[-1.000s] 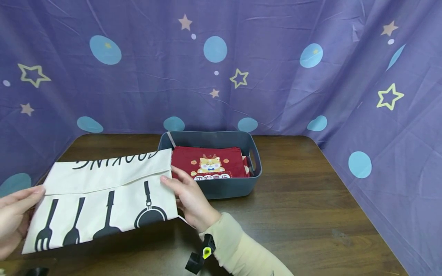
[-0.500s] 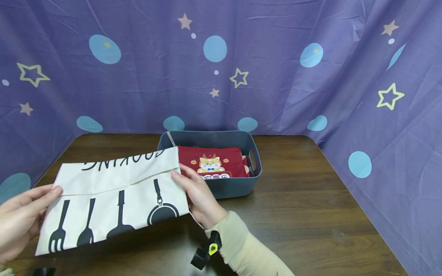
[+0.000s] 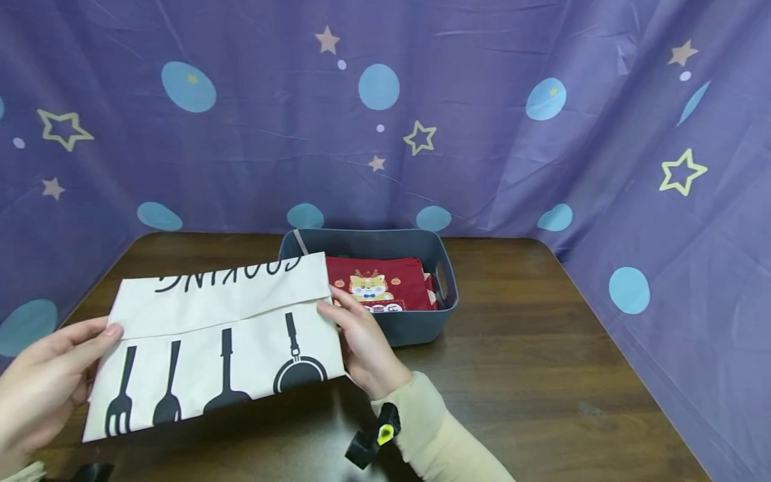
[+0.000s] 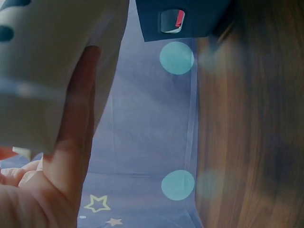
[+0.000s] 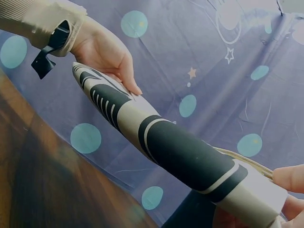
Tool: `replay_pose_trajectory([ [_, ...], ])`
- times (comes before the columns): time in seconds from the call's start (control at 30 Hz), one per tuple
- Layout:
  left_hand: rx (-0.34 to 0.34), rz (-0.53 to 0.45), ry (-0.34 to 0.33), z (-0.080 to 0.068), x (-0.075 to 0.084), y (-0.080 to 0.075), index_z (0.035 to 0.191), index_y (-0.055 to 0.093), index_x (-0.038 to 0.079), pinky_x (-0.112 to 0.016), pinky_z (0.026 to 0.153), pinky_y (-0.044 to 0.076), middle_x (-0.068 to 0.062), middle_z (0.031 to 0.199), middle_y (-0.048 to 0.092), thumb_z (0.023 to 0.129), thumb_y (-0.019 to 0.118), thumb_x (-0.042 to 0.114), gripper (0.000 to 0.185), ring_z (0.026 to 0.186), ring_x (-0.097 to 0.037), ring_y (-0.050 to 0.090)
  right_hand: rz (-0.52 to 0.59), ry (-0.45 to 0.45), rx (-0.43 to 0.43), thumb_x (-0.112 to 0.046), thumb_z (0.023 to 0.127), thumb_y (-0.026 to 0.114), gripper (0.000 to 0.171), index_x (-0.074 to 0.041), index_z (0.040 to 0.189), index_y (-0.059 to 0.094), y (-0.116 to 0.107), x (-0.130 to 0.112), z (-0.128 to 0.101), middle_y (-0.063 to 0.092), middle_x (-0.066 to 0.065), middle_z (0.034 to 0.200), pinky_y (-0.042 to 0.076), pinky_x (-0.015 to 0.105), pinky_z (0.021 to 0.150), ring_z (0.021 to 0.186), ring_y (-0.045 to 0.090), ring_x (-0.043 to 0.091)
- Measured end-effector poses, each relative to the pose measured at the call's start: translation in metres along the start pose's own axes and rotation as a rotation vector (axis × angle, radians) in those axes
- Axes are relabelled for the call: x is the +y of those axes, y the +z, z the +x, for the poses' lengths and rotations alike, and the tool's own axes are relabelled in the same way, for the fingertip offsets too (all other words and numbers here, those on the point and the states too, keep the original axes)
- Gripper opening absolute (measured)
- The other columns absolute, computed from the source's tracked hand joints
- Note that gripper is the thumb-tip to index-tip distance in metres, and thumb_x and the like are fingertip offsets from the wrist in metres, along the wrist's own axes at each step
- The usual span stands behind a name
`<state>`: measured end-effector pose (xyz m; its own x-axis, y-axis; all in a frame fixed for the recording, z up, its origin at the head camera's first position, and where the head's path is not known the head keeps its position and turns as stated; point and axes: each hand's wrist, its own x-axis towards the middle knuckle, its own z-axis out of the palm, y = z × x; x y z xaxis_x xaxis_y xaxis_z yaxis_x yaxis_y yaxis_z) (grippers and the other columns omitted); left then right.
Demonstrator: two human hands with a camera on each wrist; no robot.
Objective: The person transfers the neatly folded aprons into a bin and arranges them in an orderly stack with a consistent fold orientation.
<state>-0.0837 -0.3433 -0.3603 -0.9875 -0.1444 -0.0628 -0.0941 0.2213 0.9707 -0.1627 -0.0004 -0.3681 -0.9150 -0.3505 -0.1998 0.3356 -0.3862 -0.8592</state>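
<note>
A folded white apron [image 3: 205,308], printed with black utensils and upside-down "COOKING" lettering, is held up above the table in the head view. My left hand [image 3: 51,385] pinches its left edge, thumb on top and fingers behind. At the opposite edge my right hand [image 3: 370,345] grips it the same way. The right wrist view shows the folded apron [image 5: 190,152] from its lower edge, rounded and thick, with both hands at its ends. Just behind it, a dark blue-grey basket [image 3: 415,328] contains a folded red cloth [image 3: 403,274] with a cartoon animal print, partly hidden by the apron.
The brown wooden table [image 3: 530,375] spreads out to the right of the basket. A purple curtain [image 3: 482,134] with stars and blue dots encloses the back and sides. A black wrist strap mount [image 3: 367,442] hangs below the right cuff.
Both hands have shifted to the right with the apron between them, so it covers more of the basket and red cloth. The basket stays put.
</note>
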Motion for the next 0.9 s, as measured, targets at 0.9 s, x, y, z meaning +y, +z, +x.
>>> replay_pose_trajectory([
  [0.9,-0.028,-0.217,-0.021,-0.002,0.010,0.035,0.112,0.055,0.030,-0.032,0.052,0.056,0.010,0.085,0.073,0.103,0.052,0.024,0.011,0.070,-0.009,0.069,0.037,-0.022,0.023,-0.018,0.096,0.061,0.048,-0.016,0.143,0.053,-0.030,-0.012,-0.007,0.064,0.005,0.124,0.054,0.026,0.083,0.103,0.062,0.015],
])
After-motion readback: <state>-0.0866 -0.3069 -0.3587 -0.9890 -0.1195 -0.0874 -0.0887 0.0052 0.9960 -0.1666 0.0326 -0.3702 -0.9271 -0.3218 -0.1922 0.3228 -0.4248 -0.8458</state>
